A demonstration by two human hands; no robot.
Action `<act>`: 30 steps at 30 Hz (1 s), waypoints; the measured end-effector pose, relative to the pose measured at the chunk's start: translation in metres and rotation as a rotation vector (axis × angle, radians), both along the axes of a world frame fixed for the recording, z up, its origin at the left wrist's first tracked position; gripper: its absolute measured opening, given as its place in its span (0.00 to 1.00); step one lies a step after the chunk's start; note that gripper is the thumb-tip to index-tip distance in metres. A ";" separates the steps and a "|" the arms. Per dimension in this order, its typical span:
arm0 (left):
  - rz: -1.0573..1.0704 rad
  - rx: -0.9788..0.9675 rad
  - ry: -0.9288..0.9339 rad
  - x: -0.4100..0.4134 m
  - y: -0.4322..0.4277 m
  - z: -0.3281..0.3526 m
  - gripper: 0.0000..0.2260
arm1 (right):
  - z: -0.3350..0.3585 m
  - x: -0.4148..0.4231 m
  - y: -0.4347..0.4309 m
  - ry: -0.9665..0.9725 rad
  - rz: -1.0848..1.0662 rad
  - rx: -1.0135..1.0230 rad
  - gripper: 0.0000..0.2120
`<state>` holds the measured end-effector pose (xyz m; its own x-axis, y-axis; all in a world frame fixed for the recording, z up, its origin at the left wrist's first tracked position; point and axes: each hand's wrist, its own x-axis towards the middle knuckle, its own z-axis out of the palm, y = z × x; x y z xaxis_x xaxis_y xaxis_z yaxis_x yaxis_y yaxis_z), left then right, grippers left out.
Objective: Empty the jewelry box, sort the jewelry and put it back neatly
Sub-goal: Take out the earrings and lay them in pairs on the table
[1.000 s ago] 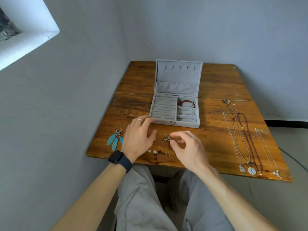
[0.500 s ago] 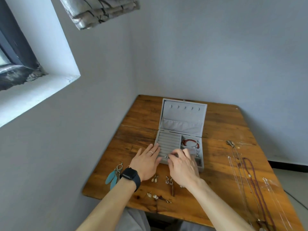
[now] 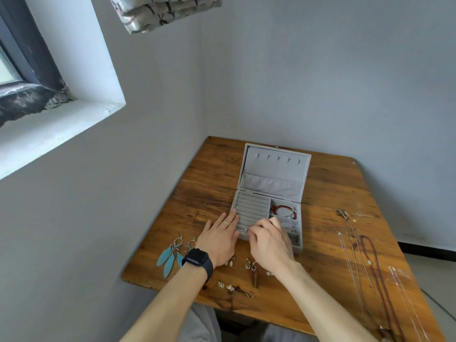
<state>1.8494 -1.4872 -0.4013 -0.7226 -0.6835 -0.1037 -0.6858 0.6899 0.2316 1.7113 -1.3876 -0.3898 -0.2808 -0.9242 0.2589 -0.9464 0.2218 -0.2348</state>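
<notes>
Jewelry box [image 3: 274, 169]: open, lid upright, mid-table [image 3: 333, 193] | left hand [image 3: 219, 239]: fingers straight, flat on box's front-left corner | right hand [image 3: 270, 245]: fingers curled over front ring slots, pinch cannot be told | red bracelet [image 3: 282, 209]: right rear compartment | necklaces [image 3: 370, 262]: laid out at right

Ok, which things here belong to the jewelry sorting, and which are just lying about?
Job: jewelry box, red bracelet inside it, blue feather earrings, small earrings, necklaces, left hand on the box, right hand pinching a small piece.
Not the job: wristwatch, finger ring, folded blind, window sill.
</notes>
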 end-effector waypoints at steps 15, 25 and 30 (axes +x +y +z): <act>0.012 -0.066 -0.068 -0.001 0.004 0.009 0.24 | 0.036 -0.006 -0.027 -0.168 -0.113 0.245 0.10; -0.144 -0.282 -0.009 0.001 0.004 0.009 0.20 | -0.007 0.006 0.140 -0.731 -0.201 -0.245 0.05; -0.149 -0.312 0.016 -0.006 0.012 0.017 0.18 | -0.031 0.002 0.172 -0.876 -0.265 -0.229 0.05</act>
